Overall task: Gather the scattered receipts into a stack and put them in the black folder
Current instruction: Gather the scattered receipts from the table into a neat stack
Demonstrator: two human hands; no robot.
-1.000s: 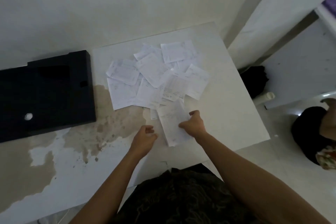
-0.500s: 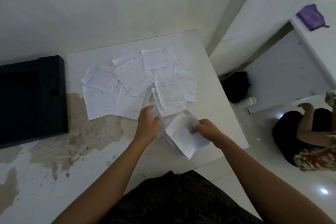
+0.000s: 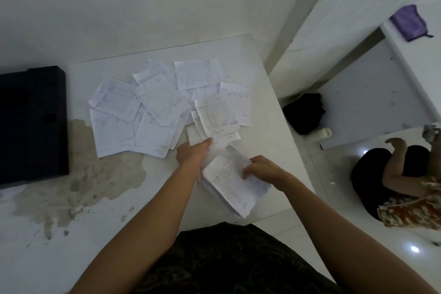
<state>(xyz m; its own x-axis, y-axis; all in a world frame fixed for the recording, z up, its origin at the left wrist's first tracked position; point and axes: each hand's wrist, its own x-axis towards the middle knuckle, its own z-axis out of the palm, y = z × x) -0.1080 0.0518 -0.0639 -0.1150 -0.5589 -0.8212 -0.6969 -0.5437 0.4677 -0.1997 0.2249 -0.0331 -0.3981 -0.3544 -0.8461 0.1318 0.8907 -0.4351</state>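
Your right hand (image 3: 263,170) has its fingers closed around a small stack of white paper receipts (image 3: 232,184), held tilted just above the near right part of the white stone counter (image 3: 262,74), while your left hand (image 3: 194,153) pinches the lower edge of a single printed white receipt (image 3: 216,116), its fingers closed on that sheet alone as far as can be told. The rest of the loose white receipts (image 3: 152,107) lie overlapping in a spread near the middle of the counter, and the flat black folder (image 3: 31,124) sits well apart at the left edge, beside a brown stain (image 3: 95,181) on the surface. Bring the pinched sheet over to the stack and slide it on top or underneath with its edges roughly parallel, instead of dropping it askew. Keep your right thumb pressing on the top sheet so the thin papers do not fan out or slip off the near edge. Then work inward from the nearest sheets, lifting each by a corner, since they overlap and dragging one will likely pull its neighbours. Steer the paper clear of the stain in case it is damp. Square the stack against the counter before you carry it to the folder.
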